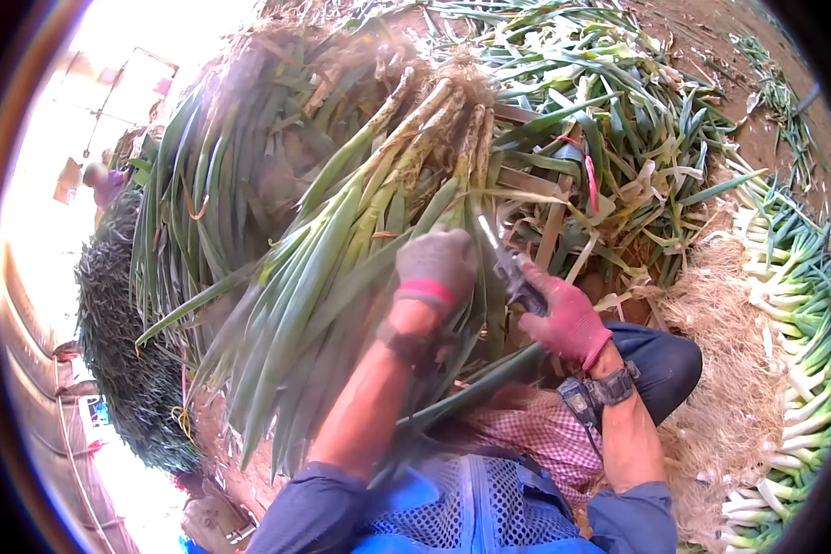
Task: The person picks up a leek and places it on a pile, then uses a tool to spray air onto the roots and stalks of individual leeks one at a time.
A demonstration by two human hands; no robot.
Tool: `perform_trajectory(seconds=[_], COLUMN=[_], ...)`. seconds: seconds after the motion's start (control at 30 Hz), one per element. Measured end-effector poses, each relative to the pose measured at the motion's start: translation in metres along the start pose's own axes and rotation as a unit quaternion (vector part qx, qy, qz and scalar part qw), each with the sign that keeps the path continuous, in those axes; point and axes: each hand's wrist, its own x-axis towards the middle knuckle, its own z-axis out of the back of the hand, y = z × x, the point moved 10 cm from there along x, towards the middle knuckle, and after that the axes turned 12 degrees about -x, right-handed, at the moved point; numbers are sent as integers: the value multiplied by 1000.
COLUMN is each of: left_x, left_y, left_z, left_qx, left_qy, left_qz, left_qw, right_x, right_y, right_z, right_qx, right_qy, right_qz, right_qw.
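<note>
My left hand, in a greyish glove with a pink cuff, is closed over the leaves of the green onions; its fingertips are hidden and slightly blurred. In my right hand, in a pink glove, is a dark tool with a pale metal tip pointing up and left. The tool's tip is beside the onion stalks, a little right of my left hand. The onions lie with their roots at the top and their long leaves hanging toward me.
Cleaned onions line the right edge beside a strip of pale roots. Loose leaves with a pink tie lie at upper right. A dark green bundle stands at left. A person is in the left background.
</note>
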Motion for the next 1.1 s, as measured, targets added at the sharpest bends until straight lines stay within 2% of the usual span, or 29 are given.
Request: perform_trajectory(seconds=[0.03, 0.17, 0.23, 0.3, 0.4, 0.5, 0.63, 0.7, 0.83, 0.9, 0.97, 1.0, 1.1], left_x=[7, 21, 27, 31, 39, 47, 65, 70, 78, 79, 73, 69, 60], left_y=[8, 23, 27, 25, 22, 25, 32, 31, 34, 31, 25, 23, 12], left_z=[9, 13, 9, 9, 13, 5, -17, -17, -17, -13, -14, -13, -8], left_qx=[-5, -35, -15, 2, 32, 67, 113, 95, 57, 45, 33, 18, -14], left_qy=[-36, -58, -46, -39, -26, 8, 70, 77, 124, 142, 163, 165, 173], left_qz=[3, 27, 42, 57, 75, 80, 92, 104, 130, 128, 124, 124, 116], left_qw=[999, 997, 998, 998, 996, 995, 987, 987, 982, 981, 978, 978, 978], right_x=[4, 27, 51, 76, 119, 152, 193, 198, 176, 142, 106, 88, 26], right_y=[2, 8, 3, 3, -2, -6, -20, -23, -26, -17, -19, -14, -6], right_z=[-2, -7, -6, 1, 12, 23, 29, 30, 27, 19, 11, 9, 8], right_qx=[1, -20, -22, -23, -69, -101, -102, -91, -105, -75, -51, -45, -38], right_qy=[0, -35, -20, -51, -42, -23, -49, -84, -80, -26, -51, -75, -48], right_qz=[1, 43, 6, 19, -58, -95, -117, -99, -82, -71, -53, -13, -11], right_qw=[1000, 998, 1000, 998, 995, 990, 987, 987, 988, 994, 996, 996, 998])
